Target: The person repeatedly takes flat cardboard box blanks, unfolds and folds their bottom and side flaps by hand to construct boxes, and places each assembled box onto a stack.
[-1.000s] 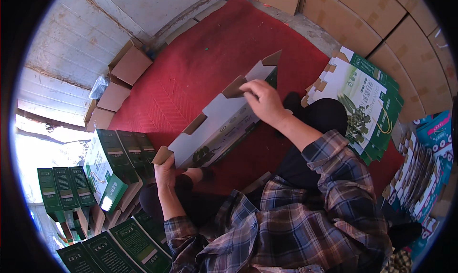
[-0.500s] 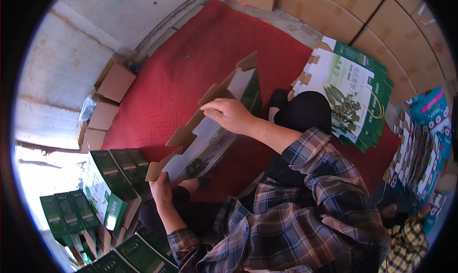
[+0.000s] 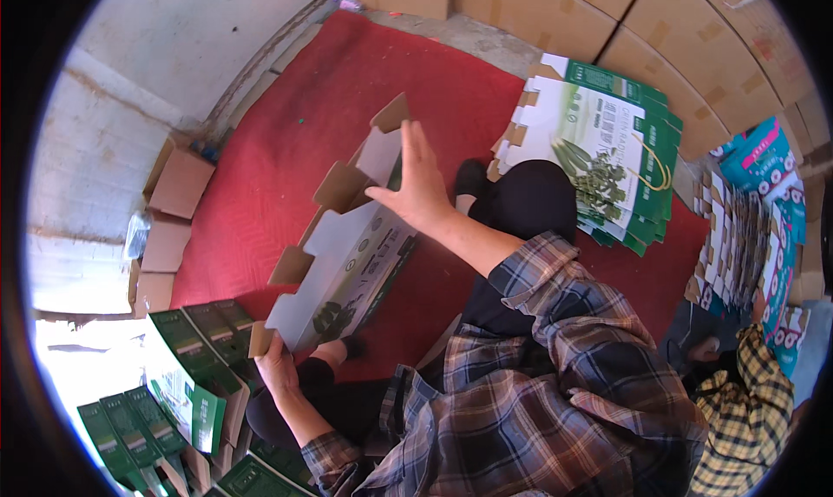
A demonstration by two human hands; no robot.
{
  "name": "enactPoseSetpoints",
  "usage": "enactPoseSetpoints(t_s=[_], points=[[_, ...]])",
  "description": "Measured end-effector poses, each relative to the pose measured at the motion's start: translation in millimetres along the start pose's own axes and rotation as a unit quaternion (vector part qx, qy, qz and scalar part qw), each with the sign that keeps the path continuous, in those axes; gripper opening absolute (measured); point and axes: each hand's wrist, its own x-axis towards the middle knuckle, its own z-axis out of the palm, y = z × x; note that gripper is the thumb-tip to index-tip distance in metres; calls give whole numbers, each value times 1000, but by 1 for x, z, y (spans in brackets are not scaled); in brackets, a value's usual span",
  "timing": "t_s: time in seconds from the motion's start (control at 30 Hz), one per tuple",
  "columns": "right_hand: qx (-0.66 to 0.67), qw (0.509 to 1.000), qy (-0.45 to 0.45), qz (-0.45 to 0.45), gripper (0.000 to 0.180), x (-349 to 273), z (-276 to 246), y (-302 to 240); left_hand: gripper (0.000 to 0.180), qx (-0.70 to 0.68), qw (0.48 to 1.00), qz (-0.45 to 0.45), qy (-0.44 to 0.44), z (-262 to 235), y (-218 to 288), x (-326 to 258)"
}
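A long white-and-green printed carton is tilted over my legs, its brown-lined flaps standing up along the upper edge. My left hand grips the carton's near left corner, beside an end flap. At the far end, my right hand is open, its thumb and fingers spread along the side of the carton by the raised flap. Whether the right fingertips touch the cardboard is hard to tell.
Flat green-and-white cartons lie stacked at the right. Green boxes stand at the lower left. Brown cartons line the back over a red mat. Another person's checked sleeve shows at lower right, near blue packaging.
My right hand has come off the middle flap and spread its fingers toward the far end. The carton's flaps lean further outward to the left. The whole view has shifted slightly.
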Motion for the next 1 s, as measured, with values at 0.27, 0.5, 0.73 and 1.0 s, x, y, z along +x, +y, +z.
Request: enactPoseSetpoints(t_s=[0.27, 0.5, 0.73, 1.0], points=[[-27, 989, -86, 117, 107, 7, 19, 23, 26, 28, 999, 9, -16, 29, 15, -17], [-52, 987, -79, 132, 109, 9, 28, 1, 26, 53, 998, 18, 4, 28, 19, -21], [-11, 987, -64, 146, 93, 12, 27, 5, 30, 80, 996, 23, -1, 23, 15, -14], [225, 959, -115, 127, 70, 15, -14, 9, 33, -83, 983, 90, 138, 38, 25, -32]])
